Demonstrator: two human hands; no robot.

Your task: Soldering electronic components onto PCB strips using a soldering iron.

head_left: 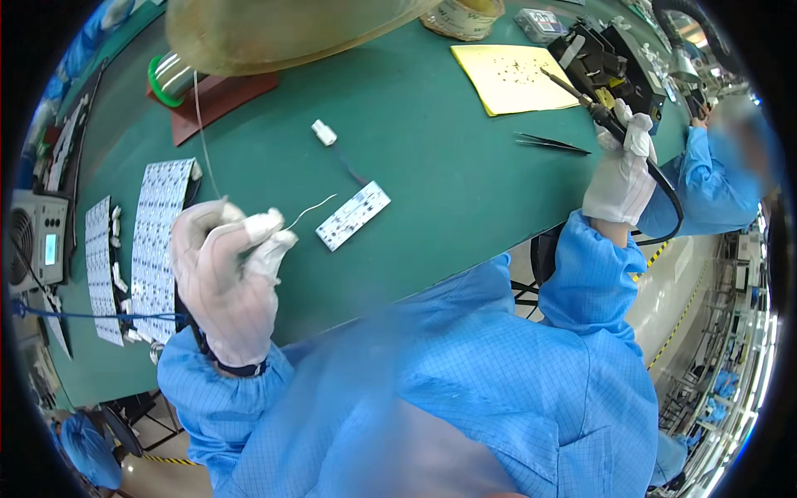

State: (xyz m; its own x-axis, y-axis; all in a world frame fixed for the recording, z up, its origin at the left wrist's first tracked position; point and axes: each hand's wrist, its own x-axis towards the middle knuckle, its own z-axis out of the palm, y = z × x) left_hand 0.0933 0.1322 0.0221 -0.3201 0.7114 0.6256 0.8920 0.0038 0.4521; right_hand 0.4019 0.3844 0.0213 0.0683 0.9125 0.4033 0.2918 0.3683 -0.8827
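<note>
While the white-gloved left hand (226,270) pinches thin silvery wire (311,209) at nine o'clock, the white-gloved right hand (618,178) grips a black pencil-shaped soldering iron (604,119) at two.

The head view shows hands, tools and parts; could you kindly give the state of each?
Left hand, gloved, pinching
Thin pale wire, pinched, free end protruding
Right hand, gloved, closed
Soldering iron, held
Tweezers, lying down, tips apart
Small board, lying flat, wired to white connector
Yellow sheet, flat, dark-specked
Display, lit
</note>
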